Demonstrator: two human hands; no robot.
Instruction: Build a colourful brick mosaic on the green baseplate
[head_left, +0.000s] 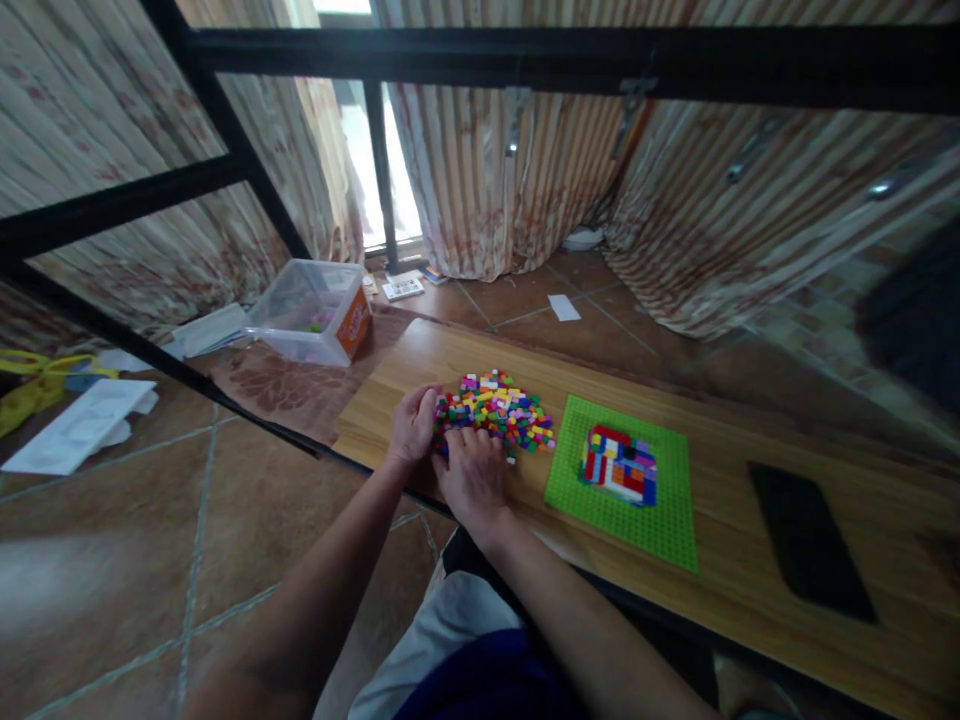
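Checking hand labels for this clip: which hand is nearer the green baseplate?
Right. The right hand rests at the near edge of the brick pile, just left of the green baseplate; the left hand sits farther left, at the pile's far side.

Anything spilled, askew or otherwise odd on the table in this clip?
Nothing stands out. The bricks sit in one loose heap by both hands, the green baseplate lies flat with a small build on it, and a black mat rests beside it.
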